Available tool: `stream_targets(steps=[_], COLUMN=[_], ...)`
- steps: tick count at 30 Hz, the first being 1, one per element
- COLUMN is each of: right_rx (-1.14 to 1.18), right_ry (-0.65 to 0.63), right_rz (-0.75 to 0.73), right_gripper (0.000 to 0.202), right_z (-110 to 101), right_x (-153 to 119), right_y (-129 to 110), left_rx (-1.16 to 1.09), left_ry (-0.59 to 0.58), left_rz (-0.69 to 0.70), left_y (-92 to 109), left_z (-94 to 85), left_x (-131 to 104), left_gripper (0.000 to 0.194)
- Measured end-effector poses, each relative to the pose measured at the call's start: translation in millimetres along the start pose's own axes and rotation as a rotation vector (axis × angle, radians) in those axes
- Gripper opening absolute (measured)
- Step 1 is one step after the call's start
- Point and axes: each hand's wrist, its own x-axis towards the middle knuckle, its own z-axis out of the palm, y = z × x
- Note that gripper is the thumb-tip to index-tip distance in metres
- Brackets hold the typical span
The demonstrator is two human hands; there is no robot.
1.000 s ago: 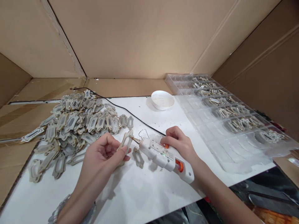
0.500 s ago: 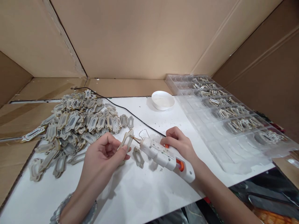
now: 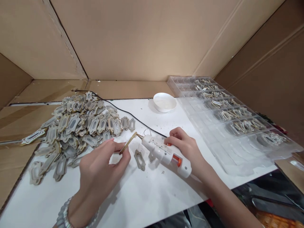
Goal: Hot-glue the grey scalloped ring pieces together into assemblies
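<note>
Cardboard walls box in a white surface, where a white glue gun sits slanted near the middle, its metal nozzle pointing left and away from the person. The right hand wraps around the glue gun, fingers curled near an orange part, probably the trigger; whether it is being pressed cannot be told. At the nozzle's tip, left of the glue gun, is a small ornate frame, tilted and seen along its thin edge, pinched between the thumb and fingers of the left hand. Its far end touches the nozzle or lies just beside it; the view does not settle which, and no glue can be made out. Good handling here seems to call for a firm pinch low on the frame, with skin well back from the likely hot tip, a steady gun, and a light, even squeeze so that little glue strays past the edge. Tilting the frame looks sensible, since it presents the rim to the nozzle. Below the nozzle, left of the glue gun, lies one loose frame; farther left spreads a large pile of similar frames. Beyond the glue gun stands a white dish, and to its right a clear compartmented tray holds more pieces.
</note>
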Motion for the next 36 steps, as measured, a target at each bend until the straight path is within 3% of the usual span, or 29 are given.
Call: stream_targets(steps=[2,7,10,14,18,20,28,36], right_rx=[-0.079,-0.171,-0.158,-0.059,0.042,0.051,-0.030,-0.070], right_ry=[0.013,0.060,0.065,0.070,0.091,0.104,0.110,0.079], right_rz=[-0.044,-0.112,-0.110,-0.023,0.068,0.068,-0.129,-0.169], right_gripper=[0.005,0.007,0.010,0.009,0.014,0.014,0.014,0.017], right_z=[-3,-8,-9,-9,-11,-12,-13,-15], right_x=[0,1,2,1,1,1,0,0], right_y=[3,1,0,-3,-10,-12,-5,-1], left_rx=[-0.096,-0.624,-0.747,-0.800,-0.804,-0.802,-0.786,-0.885], left_ry=[-0.052,-0.162,-0.228,-0.289,-0.333,-0.366,-0.392,-0.530], left_rz=[-0.121,-0.527,-0.653,-0.649,-0.626,-0.609,-0.621,-0.661], left_y=[-3,-18,-23,-19,-14,-15,-19,-18], left_z=[-4.1,-14.3,-15.0,-12.0,-10.4,-10.5,-9.3,-9.1], left_x=[7,33,38,35,32,31,29,29], left_gripper=[0.011,0.033,0.039,0.043,0.086,0.092,0.059,0.063])
